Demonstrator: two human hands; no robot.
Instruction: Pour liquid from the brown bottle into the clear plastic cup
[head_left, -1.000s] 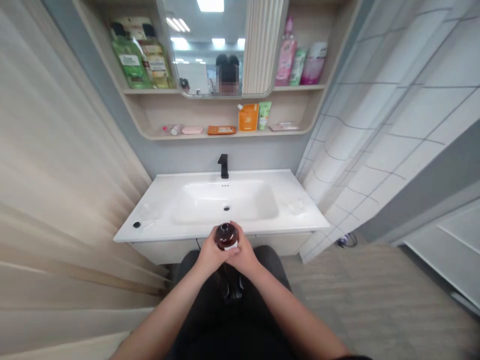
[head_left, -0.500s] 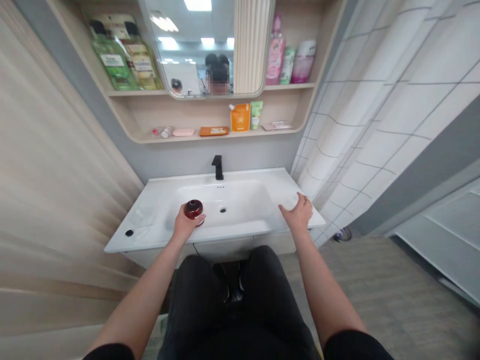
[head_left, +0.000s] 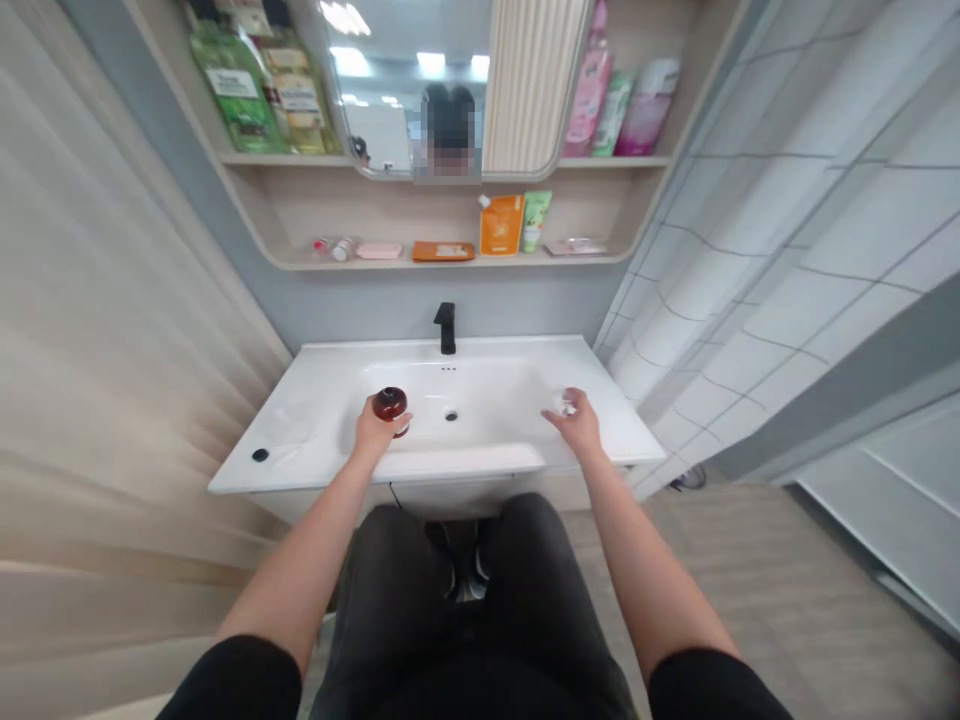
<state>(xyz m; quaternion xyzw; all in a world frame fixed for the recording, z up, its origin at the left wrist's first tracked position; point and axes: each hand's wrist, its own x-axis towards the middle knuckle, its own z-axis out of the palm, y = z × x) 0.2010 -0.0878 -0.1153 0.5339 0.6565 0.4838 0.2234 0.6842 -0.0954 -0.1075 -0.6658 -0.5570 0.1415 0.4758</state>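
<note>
My left hand is wrapped round a dark reddish-brown bottle, its top uncovered, held over the left side of the white sink basin. My right hand has its fingers curled round a small clear-and-white object at the basin's right edge; its exact kind is too small to make out. On the left of the counter lies a round black piece, like a cap. Beside it is a faint, transparent plastic thing.
A black faucet stands behind the basin. Above it hangs a mirror cabinet whose lower shelf carries an orange pouch, a green tube and a soap-like pink bar. Curtains flank both sides.
My right hand has moved left from the counter's right end, its fingers closing round the small clear object. My left hand still holds the bottle, and the camera view has shifted slightly.
</note>
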